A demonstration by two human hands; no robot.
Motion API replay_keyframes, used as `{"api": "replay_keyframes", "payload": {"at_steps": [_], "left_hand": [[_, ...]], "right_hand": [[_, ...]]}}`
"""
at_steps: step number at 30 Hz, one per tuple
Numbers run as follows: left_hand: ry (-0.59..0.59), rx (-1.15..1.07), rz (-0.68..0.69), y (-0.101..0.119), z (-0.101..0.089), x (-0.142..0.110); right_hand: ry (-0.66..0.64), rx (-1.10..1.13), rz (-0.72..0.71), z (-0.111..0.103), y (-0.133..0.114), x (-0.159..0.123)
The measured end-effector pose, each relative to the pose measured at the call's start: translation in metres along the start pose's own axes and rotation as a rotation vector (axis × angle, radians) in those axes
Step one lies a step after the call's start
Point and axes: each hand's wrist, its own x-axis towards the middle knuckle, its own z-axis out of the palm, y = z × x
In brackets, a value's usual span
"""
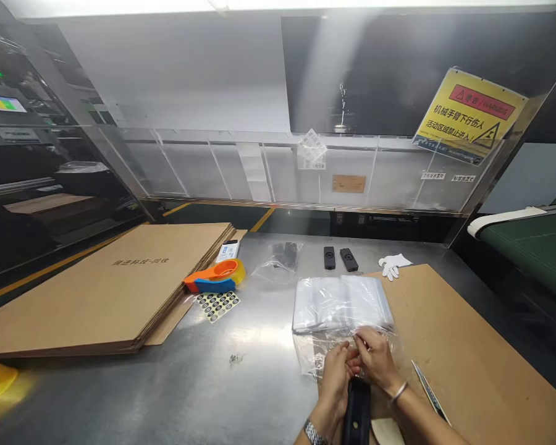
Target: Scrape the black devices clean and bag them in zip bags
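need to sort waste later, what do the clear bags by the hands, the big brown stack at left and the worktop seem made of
Clear bags: probably thin plastic film, glossy, wrinkled and catching bright glints.
Big brown stack: likely cardboard, matt, with layered sheet edges.
Worktop: looks like metal, perhaps stainless steel, grey with soft smeared reflections.

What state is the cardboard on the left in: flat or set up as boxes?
Flat: the cardboard lies stacked, thin layered edges showing along its right side.

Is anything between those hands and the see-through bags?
Nothing visible: the left hand and right hand are at the near edge of the clear plastic bags. The utility knife lies off to the right.
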Motion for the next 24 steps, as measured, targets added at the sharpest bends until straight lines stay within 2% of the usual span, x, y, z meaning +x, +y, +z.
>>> {"api": "replay_keyframes", "payload": {"at_steps": [5, 9, 12, 16, 20, 22, 24], "left_hand": [[-0.076, -0.144, -0.057, -0.004, 0.010, -0.005], [-0.026, -0.122, 0.045, -0.008, 0.015, -0.021], [0.006, -0.038, 0.149, -0.010, 0.015, -0.033], [-0.028, 0.107, 0.237, -0.013, 0.007, -0.043], [-0.025, 0.198, 0.282, -0.018, -0.003, -0.049], [0.050, 0.234, 0.330, -0.020, -0.008, -0.052], [0.226, 0.325, 0.459, -0.020, -0.011, -0.057]], "right_hand": [[-0.045, 0.363, 0.155, -0.015, -0.019, -0.037], [-0.102, 0.546, 0.272, -0.029, -0.033, -0.058], [-0.101, 0.604, 0.362, -0.038, -0.038, -0.064], [-0.136, 0.622, 0.469, -0.043, -0.045, -0.065], [-0.146, 0.594, 0.457, -0.047, -0.053, -0.065], [-0.131, 0.544, 0.422, -0.050, -0.055, -0.066], [-0.114, 0.466, 0.392, -0.053, -0.057, -0.069]]}}
